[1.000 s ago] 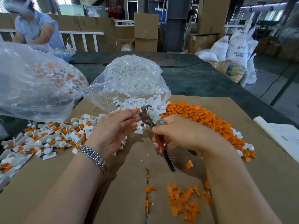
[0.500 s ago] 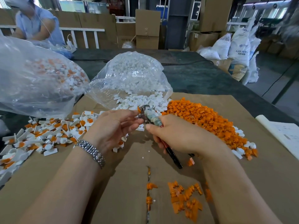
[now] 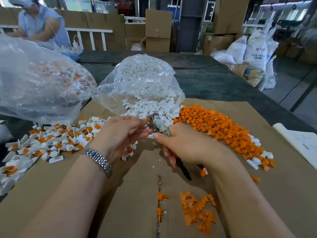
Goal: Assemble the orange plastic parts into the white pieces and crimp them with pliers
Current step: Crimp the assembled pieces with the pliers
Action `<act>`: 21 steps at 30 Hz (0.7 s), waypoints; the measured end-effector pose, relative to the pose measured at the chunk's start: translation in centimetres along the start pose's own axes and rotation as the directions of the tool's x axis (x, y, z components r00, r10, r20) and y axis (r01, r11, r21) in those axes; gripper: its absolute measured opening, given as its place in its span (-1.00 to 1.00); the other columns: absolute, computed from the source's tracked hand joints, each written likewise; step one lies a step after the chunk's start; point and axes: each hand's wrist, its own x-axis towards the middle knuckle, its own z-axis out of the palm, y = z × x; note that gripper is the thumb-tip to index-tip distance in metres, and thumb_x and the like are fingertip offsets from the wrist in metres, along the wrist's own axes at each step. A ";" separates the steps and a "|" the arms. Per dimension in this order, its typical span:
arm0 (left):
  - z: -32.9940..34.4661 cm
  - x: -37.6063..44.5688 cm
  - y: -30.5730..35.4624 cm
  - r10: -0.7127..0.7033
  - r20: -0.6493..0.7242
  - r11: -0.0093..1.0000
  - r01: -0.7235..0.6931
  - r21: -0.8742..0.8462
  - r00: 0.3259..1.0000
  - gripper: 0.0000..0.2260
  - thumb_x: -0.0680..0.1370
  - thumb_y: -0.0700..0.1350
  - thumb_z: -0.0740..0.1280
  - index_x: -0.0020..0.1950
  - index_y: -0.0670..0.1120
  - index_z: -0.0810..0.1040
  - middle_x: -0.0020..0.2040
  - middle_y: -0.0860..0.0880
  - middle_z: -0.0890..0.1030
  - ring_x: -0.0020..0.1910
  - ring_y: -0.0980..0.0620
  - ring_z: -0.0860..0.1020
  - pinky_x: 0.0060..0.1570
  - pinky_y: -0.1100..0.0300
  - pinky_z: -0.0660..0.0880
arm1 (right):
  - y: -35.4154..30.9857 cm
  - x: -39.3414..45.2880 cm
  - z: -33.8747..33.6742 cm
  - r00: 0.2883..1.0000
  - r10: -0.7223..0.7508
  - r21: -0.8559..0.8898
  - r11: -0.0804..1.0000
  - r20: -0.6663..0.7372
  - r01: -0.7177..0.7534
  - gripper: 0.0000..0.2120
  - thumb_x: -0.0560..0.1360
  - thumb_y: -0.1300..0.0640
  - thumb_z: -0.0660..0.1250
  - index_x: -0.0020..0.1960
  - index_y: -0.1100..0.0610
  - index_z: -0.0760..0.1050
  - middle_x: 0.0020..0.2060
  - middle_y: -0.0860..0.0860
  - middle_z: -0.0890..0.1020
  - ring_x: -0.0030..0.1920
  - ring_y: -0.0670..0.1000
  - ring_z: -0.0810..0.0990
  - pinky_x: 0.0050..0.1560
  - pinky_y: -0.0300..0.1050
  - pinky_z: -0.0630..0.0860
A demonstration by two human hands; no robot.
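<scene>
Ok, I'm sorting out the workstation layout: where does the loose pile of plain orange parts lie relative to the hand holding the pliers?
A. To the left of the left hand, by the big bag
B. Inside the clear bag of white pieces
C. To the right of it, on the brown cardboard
C: the orange parts are heaped on the cardboard just right of the right hand, which grips the pliers.

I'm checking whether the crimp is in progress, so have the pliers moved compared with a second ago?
No real move. The pliers, gripped in the right hand, sit at the same near edge of the white pieces as before, nose against the part in the left hand.
</scene>
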 end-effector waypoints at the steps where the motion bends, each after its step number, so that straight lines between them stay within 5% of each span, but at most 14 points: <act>1: 0.0 0.0 0.1 0.019 0.010 1.000 -0.019 -0.014 1.000 -0.90 0.53 -0.32 0.43 -0.03 -0.35 0.58 -0.21 -0.21 0.68 -0.25 -0.04 0.71 -0.29 0.28 0.63 | 0.1 -0.2 -0.3 1.000 0.010 0.052 0.999 0.019 -0.011 -0.54 0.66 -0.16 0.18 -0.11 0.21 0.52 -0.44 0.03 0.65 -0.39 0.00 0.64 -0.29 -0.10 0.58; 4: -0.3 -0.2 0.5 0.087 -0.028 0.996 -0.088 -0.018 0.996 -0.92 0.53 -0.26 0.45 -0.06 -0.24 0.57 -0.27 -0.13 0.66 -0.29 -0.02 0.68 -0.33 0.27 0.60 | 0.7 -0.6 -2.0 0.996 0.045 0.049 0.998 -0.072 -0.041 -0.40 0.56 -0.39 0.15 -0.07 0.14 0.61 -0.34 -0.01 0.71 -0.30 -0.11 0.67 -0.21 -0.15 0.46; 6: -0.8 -0.2 0.5 0.170 -0.147 0.968 -0.137 0.209 0.975 -0.94 0.57 -0.21 0.44 -0.04 -0.20 0.62 -0.28 -0.07 0.66 -0.35 0.06 0.64 -0.39 0.27 0.55 | 1.4 -0.2 -3.0 0.971 0.083 0.006 0.997 -0.224 -0.083 -0.44 0.55 -0.40 0.15 -0.06 0.09 0.58 -0.29 0.00 0.69 -0.25 -0.05 0.65 -0.24 -0.09 0.45; 9: -1.6 0.2 0.2 0.456 -0.249 0.672 -0.147 0.726 0.854 -0.91 0.61 -0.12 0.38 -0.01 -0.07 0.67 -0.20 0.02 0.66 -0.34 0.12 0.60 -0.33 0.24 0.49 | 3.0 0.9 -3.2 0.919 0.156 -0.073 0.978 -0.363 -0.195 -0.67 0.62 -0.18 0.20 -0.14 0.06 0.44 -0.29 0.00 0.51 -0.30 -0.02 0.49 -0.32 -0.09 0.36; 11: -1.8 0.3 0.1 0.594 -0.208 0.423 -0.082 0.903 0.777 -0.86 0.62 -0.10 0.34 0.12 -0.06 0.66 -0.02 0.00 0.64 -0.20 0.06 0.57 -0.23 0.19 0.43 | 4.1 1.9 -2.9 0.887 0.233 -0.135 0.942 -0.400 -0.308 -0.74 0.59 -0.13 0.25 -0.03 0.07 0.47 -0.11 0.05 0.55 -0.13 0.03 0.55 -0.15 -0.03 0.48; 14: -1.5 0.1 -0.4 0.664 -0.062 0.242 -0.135 0.961 0.745 -0.80 0.59 -0.07 0.38 0.21 -0.03 0.62 0.09 0.00 0.53 -0.13 0.08 0.48 -0.18 0.20 0.36 | 5.1 2.7 -2.2 0.836 0.295 -0.277 0.848 -0.462 -0.452 -0.47 0.53 -0.23 0.33 0.31 0.11 0.42 0.25 0.15 0.49 0.29 0.22 0.46 0.30 0.22 0.37; 18: 1.2 -0.8 -2.1 0.472 0.297 0.223 -0.438 0.871 0.830 -0.83 0.56 0.09 0.37 0.12 0.14 0.61 0.00 0.18 0.54 -0.15 0.23 0.52 -0.21 0.39 0.38 | 5.5 3.0 -1.9 0.811 0.290 -0.323 0.808 -0.508 -0.492 -0.33 0.50 -0.30 0.36 0.40 0.13 0.37 0.37 0.20 0.43 0.40 0.26 0.37 0.35 0.27 0.28; 21: 2.6 -1.1 -3.4 0.326 0.503 0.144 -0.568 0.810 0.800 -0.76 0.57 0.13 0.37 0.24 0.18 0.59 0.06 0.21 0.49 -0.07 0.25 0.50 -0.12 0.36 0.46 | 5.2 2.9 -2.0 0.818 0.276 -0.348 0.802 -0.505 -0.486 -0.34 0.49 -0.29 0.38 0.41 0.11 0.37 0.40 0.19 0.38 0.43 0.25 0.29 0.35 0.28 0.27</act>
